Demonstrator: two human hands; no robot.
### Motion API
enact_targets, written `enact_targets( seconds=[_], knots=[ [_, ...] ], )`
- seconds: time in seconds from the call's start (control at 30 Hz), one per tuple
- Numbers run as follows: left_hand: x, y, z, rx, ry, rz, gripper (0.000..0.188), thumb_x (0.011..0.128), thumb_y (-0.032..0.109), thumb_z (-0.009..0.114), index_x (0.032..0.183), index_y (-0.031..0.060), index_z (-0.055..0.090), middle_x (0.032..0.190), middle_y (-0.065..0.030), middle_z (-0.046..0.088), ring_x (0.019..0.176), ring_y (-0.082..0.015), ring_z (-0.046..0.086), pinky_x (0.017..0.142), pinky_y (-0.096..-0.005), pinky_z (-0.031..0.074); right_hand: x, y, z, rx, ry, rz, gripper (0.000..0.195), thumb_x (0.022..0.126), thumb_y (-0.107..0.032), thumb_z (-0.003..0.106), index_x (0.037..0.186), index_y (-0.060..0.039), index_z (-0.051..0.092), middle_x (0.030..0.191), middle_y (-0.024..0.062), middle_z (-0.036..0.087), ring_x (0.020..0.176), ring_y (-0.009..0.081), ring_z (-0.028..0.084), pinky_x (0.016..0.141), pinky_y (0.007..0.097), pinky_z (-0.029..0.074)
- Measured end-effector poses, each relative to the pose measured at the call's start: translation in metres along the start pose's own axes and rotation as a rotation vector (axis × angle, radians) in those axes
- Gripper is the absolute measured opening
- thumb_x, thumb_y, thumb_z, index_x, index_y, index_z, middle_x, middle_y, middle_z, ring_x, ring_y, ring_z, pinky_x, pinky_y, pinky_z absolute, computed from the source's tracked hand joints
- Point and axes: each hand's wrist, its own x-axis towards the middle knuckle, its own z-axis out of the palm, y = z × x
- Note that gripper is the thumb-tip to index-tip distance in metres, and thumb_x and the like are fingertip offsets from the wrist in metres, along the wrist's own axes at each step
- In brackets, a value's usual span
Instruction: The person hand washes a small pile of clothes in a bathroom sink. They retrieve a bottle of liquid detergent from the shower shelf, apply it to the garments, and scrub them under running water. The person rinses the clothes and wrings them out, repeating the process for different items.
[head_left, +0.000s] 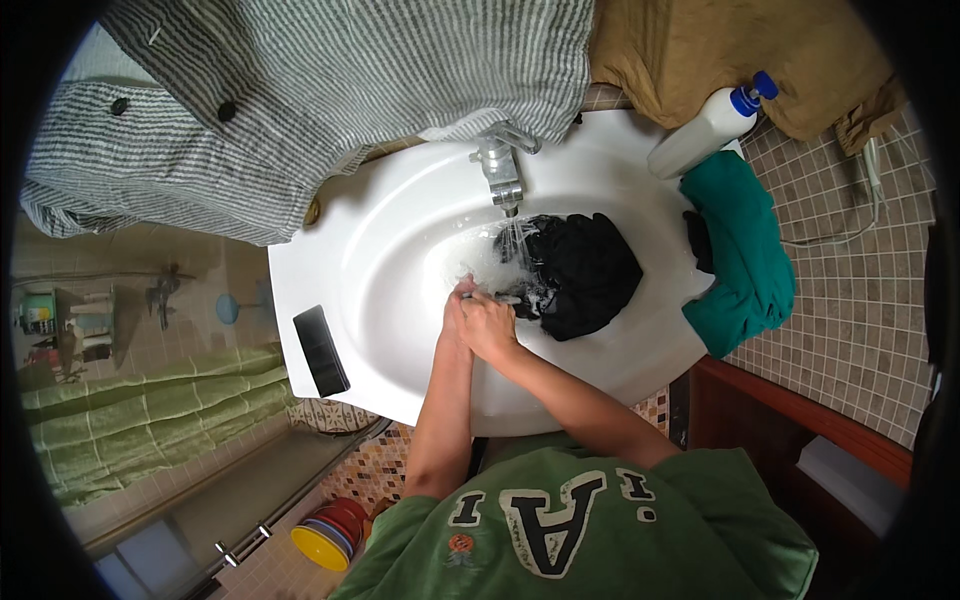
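Observation:
My left hand (455, 301) and my right hand (489, 324) are pressed together above the white washbasin (397, 330). The right hand lies over the left and hides part of its fingers, so whether anything is between them cannot be told. Just beyond, water streams from the chrome faucet (504, 176) and splashes into foamy water. A soaked black cloth (589, 277) lies bunched on the right side of the basin, close to my right fingers.
A dark smartphone (321, 350) rests on the basin's left rim. On the right rim are a white pump bottle (701, 133) with a blue top and a teal cloth (750, 255). Striped fabric (337, 67) and brown fabric (675, 45) hang behind the faucet. Stacked buckets (322, 544) stand lower left.

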Motion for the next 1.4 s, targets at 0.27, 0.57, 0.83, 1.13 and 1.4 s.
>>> enact_targets(
  seconds=[0.27, 0.57, 0.83, 1.13, 1.4],
  knots=[
    [-0.038, 0.028, 0.036, 0.426, 0.405, 0.365, 0.028, 0.089, 0.039, 0.046, 0.100, 0.0155, 0.055, 0.093, -0.0004, 0.060, 0.088, -0.0145, 0.056, 0.080, -0.0313, 0.043, 0.049, 0.110, 0.023, 0.030, -0.051, 0.320, 0.032, 0.086, -0.038, 0.046, 0.089, -0.0089, 0.059, 0.088, 0.0188, 0.054, 0.080, 0.0370, 0.056, 0.067, 0.0476, 0.043],
    [-0.027, 0.023, -0.034, 1.800, 1.036, 0.672, 0.033, 0.076, 0.018, 0.062, 0.108, 0.0120, 0.058, 0.100, -0.0126, 0.059, 0.093, -0.0221, 0.055, 0.077, -0.0328, 0.045, 0.012, 0.110, 0.011, -0.244, -0.271, -0.044, 0.038, 0.071, -0.012, 0.061, 0.108, -0.0171, 0.052, 0.099, 0.0141, 0.045, 0.093, 0.0333, 0.049, 0.075, 0.0425, 0.042],
    [-0.014, 0.015, 0.015, 0.046, 0.211, 0.079, 0.037, 0.082, 0.040, 0.058, 0.109, 0.0158, 0.050, 0.097, -0.0078, 0.055, 0.089, -0.0285, 0.056, 0.077, -0.0475, 0.047, 0.007, 0.018, 0.001, 0.393, -0.206, 0.186, 0.015, 0.073, -0.023, 0.057, 0.077, -0.0081, 0.060, 0.079, 0.0150, 0.056, 0.072, 0.0338, 0.058, 0.063, 0.0417, 0.046],
    [0.011, -0.004, -0.005, -0.019, -0.132, 0.008, 0.039, 0.085, 0.048, 0.051, 0.102, 0.0129, 0.052, 0.082, -0.0093, 0.057, 0.060, -0.0191, 0.049, 0.054, -0.0316, 0.045, -0.015, -0.009, -0.023, 0.054, -0.021, -0.149, 0.024, 0.083, -0.025, 0.056, 0.073, -0.0035, 0.060, 0.073, 0.0170, 0.058, 0.059, 0.0341, 0.059, 0.056, 0.0422, 0.048],
    [-0.023, -0.014, 0.043, 0.225, 0.334, 0.201, 0.029, 0.090, 0.035, 0.044, 0.093, 0.0078, 0.055, 0.077, -0.0040, 0.058, 0.070, -0.0164, 0.057, 0.067, -0.0305, 0.049, 0.027, 0.028, 0.013, -0.059, -0.037, 0.151, 0.037, 0.088, -0.029, 0.046, 0.061, -0.0059, 0.057, 0.065, 0.0188, 0.058, 0.058, 0.0364, 0.058, 0.054, 0.0452, 0.046]
  ],
)
